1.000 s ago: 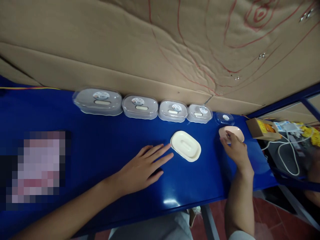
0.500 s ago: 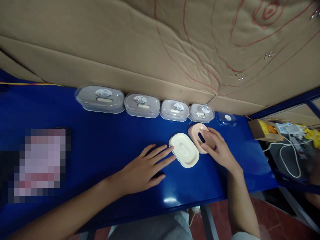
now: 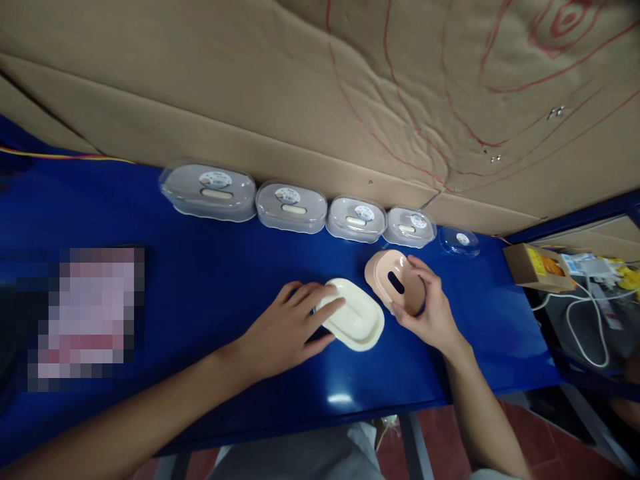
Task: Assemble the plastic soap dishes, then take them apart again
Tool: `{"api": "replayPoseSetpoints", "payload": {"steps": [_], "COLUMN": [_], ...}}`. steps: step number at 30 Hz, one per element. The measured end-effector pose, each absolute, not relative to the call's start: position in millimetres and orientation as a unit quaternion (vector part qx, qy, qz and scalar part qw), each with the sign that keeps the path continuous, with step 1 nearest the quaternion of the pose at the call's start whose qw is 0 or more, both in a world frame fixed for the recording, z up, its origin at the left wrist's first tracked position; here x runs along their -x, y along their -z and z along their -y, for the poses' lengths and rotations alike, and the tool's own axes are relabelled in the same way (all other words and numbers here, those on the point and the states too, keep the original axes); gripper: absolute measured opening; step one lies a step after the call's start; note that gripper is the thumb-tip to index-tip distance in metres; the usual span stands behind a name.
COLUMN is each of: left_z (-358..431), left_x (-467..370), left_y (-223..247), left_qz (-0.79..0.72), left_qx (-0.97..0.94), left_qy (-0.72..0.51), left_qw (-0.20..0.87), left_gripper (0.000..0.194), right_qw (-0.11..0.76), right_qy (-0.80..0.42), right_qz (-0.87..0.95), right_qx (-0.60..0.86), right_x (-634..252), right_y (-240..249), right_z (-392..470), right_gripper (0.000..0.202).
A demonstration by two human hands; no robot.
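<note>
A cream oval dish (image 3: 356,315) lies at the middle of the blue table. My left hand (image 3: 293,325) grips its left end, fingers over the rim and thumb at the near edge. To the right, my right hand (image 3: 431,308) is wrapped round the right side of a pink oval piece with a dark slot (image 3: 381,273), thumb at the near side and fingers at the far side. The pink piece is slightly tilted, just beyond the dish.
Behind stand several clear-lidded oval boxes, including the leftmost box (image 3: 227,203), and a loose clear lid (image 3: 453,244). A blurred pinkish rectangle (image 3: 90,310) lies left. A cardboard box (image 3: 535,270) and white cable (image 3: 575,333) are at the right.
The cream dish has moved left and nearer, with my left hand's fingers now over its rim. The pink piece has shifted slightly left, tilted in my right hand. The view has shifted a little.
</note>
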State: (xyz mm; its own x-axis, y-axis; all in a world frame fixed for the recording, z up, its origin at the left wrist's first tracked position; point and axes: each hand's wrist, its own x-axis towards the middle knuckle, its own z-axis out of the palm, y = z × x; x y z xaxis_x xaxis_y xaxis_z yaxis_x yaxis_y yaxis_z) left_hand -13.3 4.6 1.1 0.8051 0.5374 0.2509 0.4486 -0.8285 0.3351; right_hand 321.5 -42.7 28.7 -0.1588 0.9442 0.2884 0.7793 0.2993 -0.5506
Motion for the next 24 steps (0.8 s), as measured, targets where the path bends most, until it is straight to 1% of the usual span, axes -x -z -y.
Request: {"api": "replayPoseSetpoints", "payload": {"steps": [2,4,9,13,16,21,22,24], "left_z": [-7,-9,-6,0,2,-1,-3,-6], "left_x": [14,14,13,12,11,12,13,16], "left_y": [2,5,10,9,9,5,4,1], "left_qz": [-0.306,-0.328,-0.348,-0.336,-0.321,-0.31,-0.306,-0.291], "left_qx": [-0.925,-0.91,-0.865,-0.849,-0.861,-0.886,-0.891,-0.9], "left_qy": [-0.184,-0.203,-0.243,-0.247,-0.232,-0.198,-0.19,-0.179], "left_qw": [0.128,0.15,0.269,0.324,0.319,0.283,0.278,0.271], "left_gripper": [0.053,0.062,0.083,0.094,0.095,0.078,0.078,0.085], "right_qw": [0.313,0.302,0.219,0.17,0.155,0.138,0.139,0.147], "right_qy": [-0.149,-0.171,-0.211,-0.19,-0.139,-0.07,-0.068,-0.083], "right_qz": [0.754,0.778,0.838,0.871,0.886,0.884,0.882,0.882], "right_qx": [0.557,0.523,0.453,0.419,0.413,0.442,0.444,0.439], "right_x": [-318,-313,-293,-281,-273,-261,-259,-257], "right_y": [-30,-30,-24,-20,-17,-6,-4,-2], "right_z": [44,45,43,45,49,57,58,58], "right_gripper": [0.072,0.072,0.068,0.075,0.081,0.092,0.093,0.094]}}
